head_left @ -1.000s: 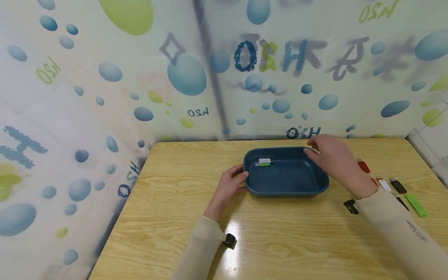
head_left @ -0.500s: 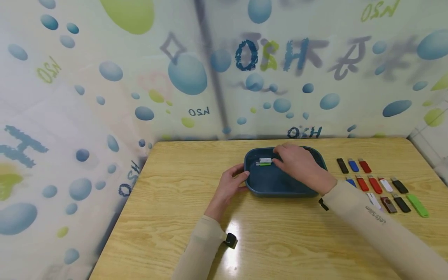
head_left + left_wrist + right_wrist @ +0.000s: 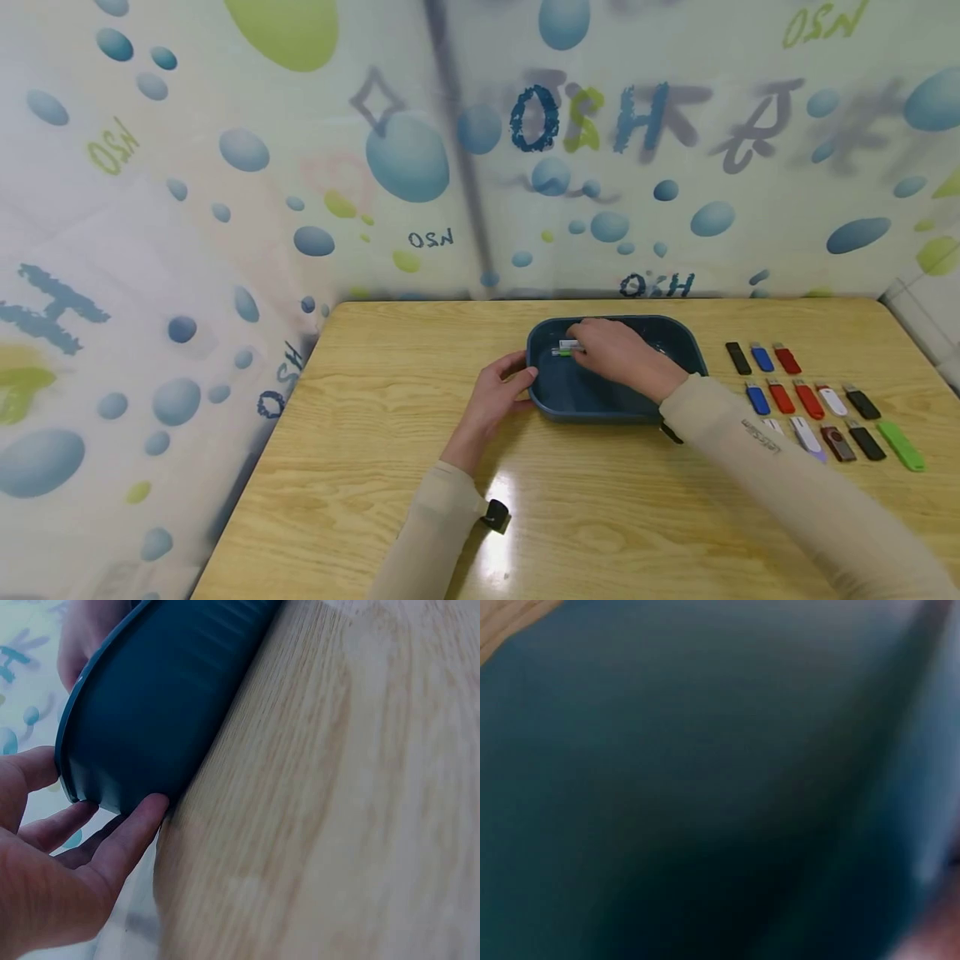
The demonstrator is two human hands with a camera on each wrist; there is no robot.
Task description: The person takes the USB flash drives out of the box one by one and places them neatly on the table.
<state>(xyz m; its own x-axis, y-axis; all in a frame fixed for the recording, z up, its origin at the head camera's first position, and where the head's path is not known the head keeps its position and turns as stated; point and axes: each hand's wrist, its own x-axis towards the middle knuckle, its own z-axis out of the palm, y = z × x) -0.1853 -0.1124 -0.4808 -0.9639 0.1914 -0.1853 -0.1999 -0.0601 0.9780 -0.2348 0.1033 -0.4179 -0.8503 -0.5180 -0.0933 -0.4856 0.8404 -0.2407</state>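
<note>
A dark blue plastic tray (image 3: 600,392) sits on the table near its back edge. My left hand (image 3: 498,396) grips the tray's left end, thumb on the rim and fingers against the outer wall, as the left wrist view also shows. Inside the tray, my right hand (image 3: 618,354) is at the right ends of a white USB flash drive (image 3: 567,344) and a green USB flash drive (image 3: 562,352), which lie side by side. Its fingertips partly cover both drives, so whether they pinch one is hidden. The right wrist view is dark and blurred, mostly tray.
Several USB flash drives lie in rows on the table at the right, among them a red one (image 3: 808,400), a black one (image 3: 738,358) and a large green one (image 3: 902,446). A printed wall sheet (image 3: 450,233) rises behind the wooden table (image 3: 360,417).
My right hand has moved left from above the tray's right rim, down into the tray and onto the white and green USB flash drives. My left hand keeps its hold on the tray.
</note>
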